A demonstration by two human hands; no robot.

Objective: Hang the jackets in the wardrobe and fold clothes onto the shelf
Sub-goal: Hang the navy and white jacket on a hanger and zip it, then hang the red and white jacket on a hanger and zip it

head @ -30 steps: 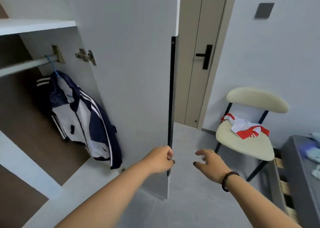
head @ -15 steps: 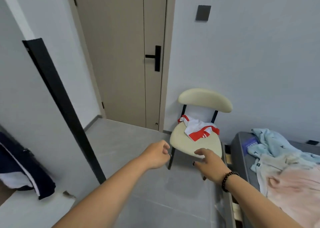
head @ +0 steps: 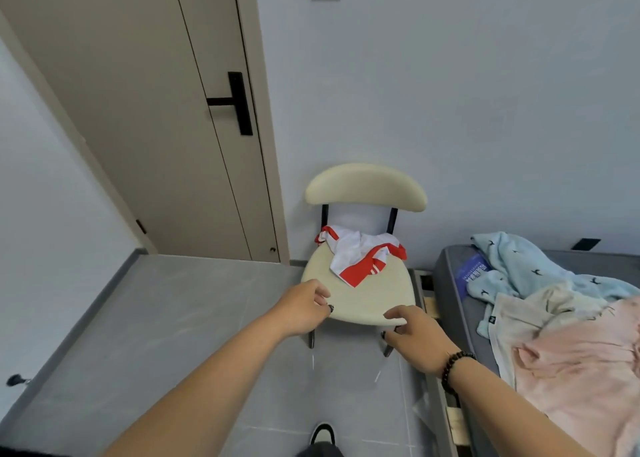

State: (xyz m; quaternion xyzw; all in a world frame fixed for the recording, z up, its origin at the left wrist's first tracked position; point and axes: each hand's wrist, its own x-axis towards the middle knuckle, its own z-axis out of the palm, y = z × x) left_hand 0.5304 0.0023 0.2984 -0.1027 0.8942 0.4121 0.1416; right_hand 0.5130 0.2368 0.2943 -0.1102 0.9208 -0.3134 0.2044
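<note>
A crumpled white and red garment (head: 360, 255) lies at the back of a cream chair's seat (head: 360, 300). My left hand (head: 304, 309) hovers by the seat's front left edge, fingers loosely curled and holding nothing. My right hand (head: 415, 335), a dark bead bracelet on its wrist, is at the seat's front right edge, fingers relaxed and empty. To the right, a light blue garment (head: 519, 273), a cream one (head: 540, 314) and a pink one (head: 581, 370) lie heaped on the grey bed (head: 450, 269). The wardrobe is out of view.
A beige door (head: 145, 117) with a black handle stands shut behind the chair, to its left. Grey tiled floor (head: 173, 318) spreads in front. A wall runs down the left side. My shoe tip (head: 322, 436) shows at the bottom edge.
My view has swung right, away from the wardrobe and its hung jacket, onto the chair and bed. My left hand let go of the wardrobe door edge. Both hands have come near the chair seat.
</note>
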